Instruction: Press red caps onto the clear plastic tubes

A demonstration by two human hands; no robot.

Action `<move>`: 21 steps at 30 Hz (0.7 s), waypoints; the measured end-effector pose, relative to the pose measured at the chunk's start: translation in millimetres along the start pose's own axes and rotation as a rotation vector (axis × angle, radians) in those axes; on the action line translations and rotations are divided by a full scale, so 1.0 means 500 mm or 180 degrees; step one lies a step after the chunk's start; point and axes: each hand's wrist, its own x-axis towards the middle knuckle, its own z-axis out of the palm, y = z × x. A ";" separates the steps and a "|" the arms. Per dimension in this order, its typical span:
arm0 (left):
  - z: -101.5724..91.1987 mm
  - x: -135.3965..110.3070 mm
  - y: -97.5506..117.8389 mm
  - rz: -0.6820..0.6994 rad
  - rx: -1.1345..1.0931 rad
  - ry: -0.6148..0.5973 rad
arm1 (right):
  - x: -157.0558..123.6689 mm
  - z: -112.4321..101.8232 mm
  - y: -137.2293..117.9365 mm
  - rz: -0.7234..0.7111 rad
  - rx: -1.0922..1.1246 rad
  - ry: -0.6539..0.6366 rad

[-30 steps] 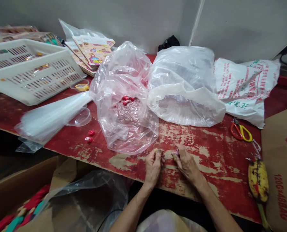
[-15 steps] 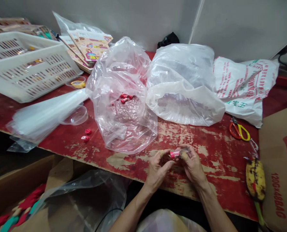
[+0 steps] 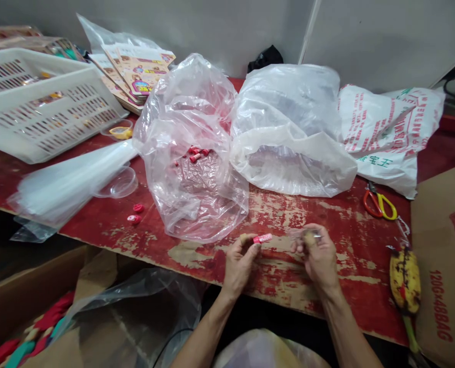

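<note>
My left hand (image 3: 240,260) pinches a small red cylinder with a white pattern (image 3: 263,238) by its left end, just above the table. To its right, my right hand (image 3: 320,258) is closed on a clear plastic piece (image 3: 297,233), whose exact kind I cannot make out. The two hands are apart. Beyond them lies an open clear plastic bag (image 3: 208,214) with several small red pieces (image 3: 195,154) inside. Two more red pieces, one upper (image 3: 138,208) and one lower (image 3: 134,219), rest on the table left of the bag.
A second plastic bag (image 3: 292,174) and a printed white sack (image 3: 388,133) stand behind. Scissors (image 3: 380,204), a spotted banana (image 3: 404,281) and a cardboard box (image 3: 442,255) are at right. Left are a white basket (image 3: 59,117), plastic sleeves (image 3: 70,179) and a round clear lid (image 3: 122,182).
My hands have drawn apart. The red cylinder has stayed with my left hand, shifting left, and more of its patterned length shows. My right hand has moved right with the clear piece.
</note>
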 end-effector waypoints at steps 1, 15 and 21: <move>-0.002 0.004 0.004 -0.0194 -0.0365 -0.0024 | 0.008 -0.007 -0.005 0.0031 0.0221 0.0025; -0.007 0.006 0.059 -0.1622 -0.2158 -0.0242 | 0.019 -0.022 0.038 0.0605 0.0617 -0.0039; -0.016 0.001 0.077 -0.1210 -0.2152 -0.0258 | 0.015 -0.029 0.049 0.0460 0.0280 -0.0085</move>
